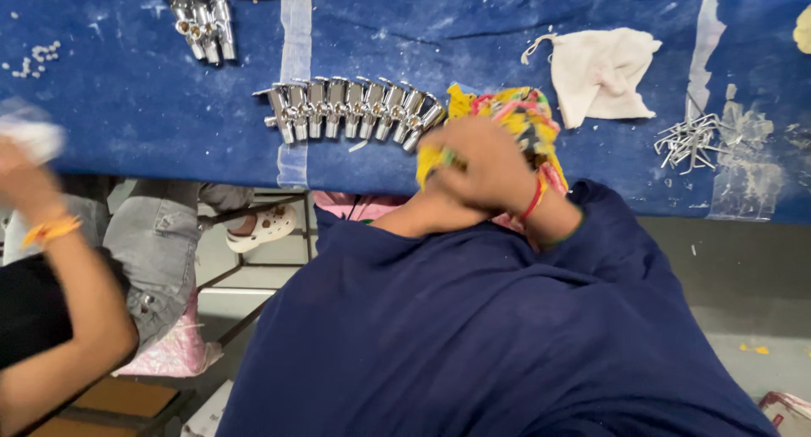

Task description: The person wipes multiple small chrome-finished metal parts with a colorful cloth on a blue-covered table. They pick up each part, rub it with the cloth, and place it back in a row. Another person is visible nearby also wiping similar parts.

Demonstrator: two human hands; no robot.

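Both of the person's hands are working together at the near edge of the blue-covered table [135, 107], bunched into a multicoloured cloth [524, 116] of yellow, pink and green. The right hand [486, 171], wearing a red thread at the wrist, is lying on top and closing around the cloth; the left hand [435, 162] is tucked beneath it, mostly hidden, so I cannot tell whether its fingers are curled or loose, nor whether a fitting is wrapped inside the cloth. The cloth is resting on the table edge just right of a row of chrome tap valves [351, 107], lined up side by side and nearly touching it. A smaller cluster of the same valves [201, 23] is lying well apart near the far left, a white rag [604, 69] is sitting to the right, and a heap of thin metal clips [688, 139] is lying beyond that. Another person's arm [59, 319] is blurring in at the left. The cloth looks soft, light and limp, easiest gathered in a fistful; the valves look hard, fairly heavy for their size and slippery on the polished plating, best held around the body rather than the spout.
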